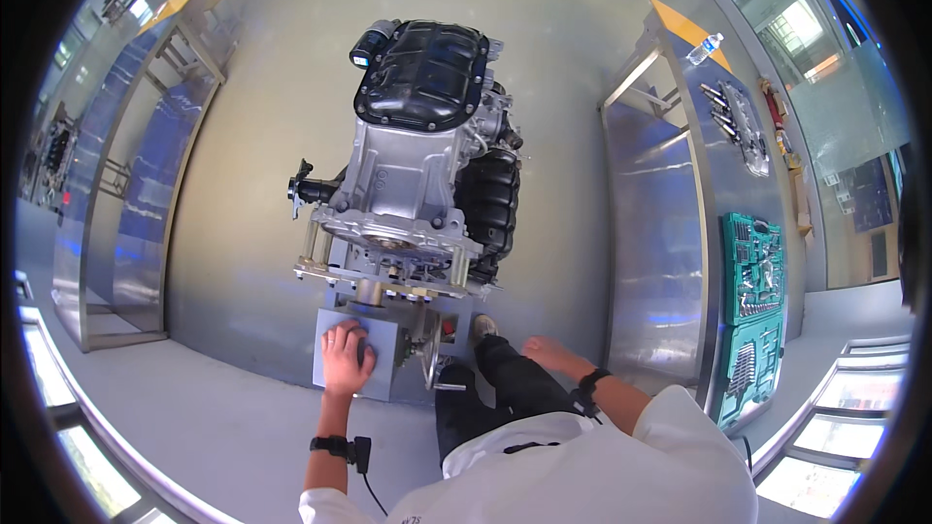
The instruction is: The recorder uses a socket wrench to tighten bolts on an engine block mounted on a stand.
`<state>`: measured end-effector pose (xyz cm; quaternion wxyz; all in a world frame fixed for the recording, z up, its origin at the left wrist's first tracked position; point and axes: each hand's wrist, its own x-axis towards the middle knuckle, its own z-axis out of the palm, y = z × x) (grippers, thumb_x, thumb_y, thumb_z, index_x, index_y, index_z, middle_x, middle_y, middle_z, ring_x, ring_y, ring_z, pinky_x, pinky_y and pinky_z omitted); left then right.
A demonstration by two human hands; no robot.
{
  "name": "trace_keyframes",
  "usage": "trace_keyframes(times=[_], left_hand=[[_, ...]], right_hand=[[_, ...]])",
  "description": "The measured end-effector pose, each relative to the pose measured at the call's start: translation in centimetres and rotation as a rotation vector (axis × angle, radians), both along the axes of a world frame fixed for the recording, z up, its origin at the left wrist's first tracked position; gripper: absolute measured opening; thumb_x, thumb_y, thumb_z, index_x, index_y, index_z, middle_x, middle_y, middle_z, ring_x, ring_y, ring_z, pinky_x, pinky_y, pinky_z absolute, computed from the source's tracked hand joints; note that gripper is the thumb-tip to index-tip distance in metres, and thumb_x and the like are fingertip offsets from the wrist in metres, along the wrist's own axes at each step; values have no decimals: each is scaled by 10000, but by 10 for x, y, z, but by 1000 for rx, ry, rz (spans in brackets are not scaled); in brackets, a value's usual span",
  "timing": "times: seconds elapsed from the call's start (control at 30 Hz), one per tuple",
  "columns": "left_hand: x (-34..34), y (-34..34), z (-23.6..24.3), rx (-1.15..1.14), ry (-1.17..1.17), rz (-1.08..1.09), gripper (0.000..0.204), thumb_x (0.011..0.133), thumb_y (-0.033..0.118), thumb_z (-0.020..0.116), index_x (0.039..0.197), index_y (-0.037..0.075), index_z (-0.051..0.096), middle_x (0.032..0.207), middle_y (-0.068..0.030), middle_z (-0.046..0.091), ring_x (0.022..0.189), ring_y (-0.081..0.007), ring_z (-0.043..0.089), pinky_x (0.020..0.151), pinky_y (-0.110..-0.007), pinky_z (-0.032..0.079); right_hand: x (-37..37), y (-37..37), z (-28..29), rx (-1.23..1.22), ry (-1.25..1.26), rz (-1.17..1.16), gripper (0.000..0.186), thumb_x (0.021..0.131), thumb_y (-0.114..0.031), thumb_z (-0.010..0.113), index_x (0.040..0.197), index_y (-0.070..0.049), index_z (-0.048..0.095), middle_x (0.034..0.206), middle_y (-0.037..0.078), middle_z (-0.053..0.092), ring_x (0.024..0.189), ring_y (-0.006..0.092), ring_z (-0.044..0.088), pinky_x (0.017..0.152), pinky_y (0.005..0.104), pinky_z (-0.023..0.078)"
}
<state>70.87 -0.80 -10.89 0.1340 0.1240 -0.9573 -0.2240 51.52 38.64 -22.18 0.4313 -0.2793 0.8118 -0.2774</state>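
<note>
An engine stands in front of me, bolted to a stand, with a black oil pan (424, 78) facing up and a silver engine block (403, 170) below it. My left hand (346, 357) lies on the top of the stand's grey gearbox housing (332, 325), fingers apart and gripping nothing. Right of that housing is a metal hand crank (432, 349), which neither hand touches. My right hand (551, 354) hangs beside my right leg, loosely curled, with nothing visible in it.
To the right, a metal workbench (694, 126) carries a water bottle (705, 49), several metal parts (735, 124) and an open green socket set case (752, 277). Another metal bench (146, 150) stands to the left. A black manifold (488, 202) juts from the engine's right side.
</note>
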Motion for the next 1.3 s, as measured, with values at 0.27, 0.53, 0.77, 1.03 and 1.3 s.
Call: trace_keyframes(times=[0.27, 0.53, 0.77, 1.03, 1.3], left_hand=[[-82, 46, 52, -20, 185, -49, 168, 716, 9, 590, 871, 52, 538, 863, -98, 571, 856, -293, 545, 810, -424, 393], [-338, 41, 137, -266, 174, 171, 149, 857, 210, 578, 910, 72, 561, 879, -101, 618, 916, -300, 596, 785, -442, 430], [-400, 17, 118, -557, -379, 243, 246, 906, 272, 547, 913, 28, 576, 755, -146, 670, 769, -321, 664, 719, -436, 491], [-439, 29, 121, -543, -565, 268, 164, 862, 117, 484, 977, 38, 569, 866, -165, 668, 812, -321, 663, 706, -464, 512], [-456, -10, 145, -495, -556, 291, 322, 962, 322, 431, 978, 54, 608, 855, -184, 635, 811, -392, 592, 664, -508, 434]], right_hand=[[103, 235, 27, 521, -430, -159, 267, 777, -243, 633, 901, -14, 692, 772, 106, 684, 696, 265, 654, 713, 386, 525], [5, 283, 22, 298, -402, -455, 264, 791, -236, 626, 918, -12, 684, 780, 113, 683, 729, 264, 654, 720, 380, 520], [-200, 389, 10, 241, -244, -717, 261, 802, -230, 620, 932, -10, 677, 787, 119, 682, 759, 263, 654, 727, 374, 516], [-244, 534, 44, 393, -146, -1098, 258, 816, -223, 613, 948, -9, 670, 796, 126, 681, 792, 261, 655, 735, 368, 511], [-17, 504, 106, 674, -288, -1534, 255, 829, -216, 606, 964, -7, 662, 804, 133, 680, 826, 260, 655, 742, 361, 507]])
